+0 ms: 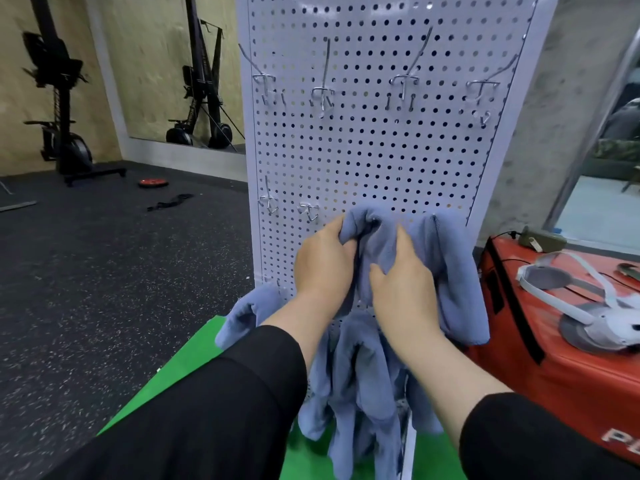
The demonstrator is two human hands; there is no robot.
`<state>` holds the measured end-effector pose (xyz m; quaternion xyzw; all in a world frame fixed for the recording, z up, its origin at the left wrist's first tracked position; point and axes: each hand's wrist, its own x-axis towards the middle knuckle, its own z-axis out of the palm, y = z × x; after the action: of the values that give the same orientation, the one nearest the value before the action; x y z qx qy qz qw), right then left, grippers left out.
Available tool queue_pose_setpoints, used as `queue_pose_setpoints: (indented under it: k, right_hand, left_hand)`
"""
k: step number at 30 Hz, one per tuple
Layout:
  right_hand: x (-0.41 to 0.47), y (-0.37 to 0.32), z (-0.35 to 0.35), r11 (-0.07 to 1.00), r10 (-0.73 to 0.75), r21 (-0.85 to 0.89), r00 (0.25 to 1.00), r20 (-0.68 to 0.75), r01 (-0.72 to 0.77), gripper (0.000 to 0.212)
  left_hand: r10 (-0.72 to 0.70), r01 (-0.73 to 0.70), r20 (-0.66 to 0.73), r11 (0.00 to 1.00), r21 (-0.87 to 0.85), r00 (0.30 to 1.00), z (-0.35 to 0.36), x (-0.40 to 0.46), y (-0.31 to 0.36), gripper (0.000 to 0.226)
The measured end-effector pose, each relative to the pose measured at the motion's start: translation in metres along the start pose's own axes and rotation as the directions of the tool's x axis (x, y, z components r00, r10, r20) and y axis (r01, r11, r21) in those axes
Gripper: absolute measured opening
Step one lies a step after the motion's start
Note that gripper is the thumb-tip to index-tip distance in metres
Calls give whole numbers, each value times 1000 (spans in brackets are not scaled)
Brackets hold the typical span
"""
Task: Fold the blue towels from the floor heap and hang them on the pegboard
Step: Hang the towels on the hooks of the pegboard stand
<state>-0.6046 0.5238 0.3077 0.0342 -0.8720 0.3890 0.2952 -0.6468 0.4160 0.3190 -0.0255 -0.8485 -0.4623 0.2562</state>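
Both hands — left hand (pixel 323 261), right hand (pixel 401 282) — grip the blue towel (pixel 377 233) bunched against the white pegboard (pixel 363 150), fingers curled into the cloth; if it misses its hook, it may slip down.

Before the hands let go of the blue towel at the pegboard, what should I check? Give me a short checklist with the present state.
1. Left hand has a grip on the blue towel: ok.
2. Right hand holds the same towel: ok.
3. Towel top is at the pegboard hook row: ok.
4. Hook passes through the cloth: cannot tell, hidden.
5. Free hooks remain above: ok.
6. Towel is neatly folded: not ok, bunched.
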Motion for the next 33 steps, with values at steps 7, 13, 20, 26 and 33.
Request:
queue_pose_setpoints:
  k: [7, 13, 20, 26, 33]
  right_hand:
    - [-12, 16, 18, 960, 265, 94, 964, -10, -263, 8]
    - [-12, 25, 26, 944, 325, 70, 946, -20, -322, 14]
    - [-19, 22, 24, 948, 317, -37, 947, 49, -315, 25]
    - [-33, 12, 13, 962, 272, -6, 953, 133, -274, 15]
    - [-124, -14, 15, 997, 7, 74, 980, 200, -22, 65]
  left_hand:
    - [-65, 98, 163, 974, -205, 985, -7, -23, -31, 27]
    - [-73, 117, 151, 946, -302, 986, -6, -38, -42, 20]
    - [-48, 120, 235, 947, -299, 971, -11, -46, -35, 40]
    - [-31, 114, 322, 964, -242, 946, -22, -59, -42, 57]
    - [-102, 97, 98, 994, 57, 990, -65, -85, -60, 53]
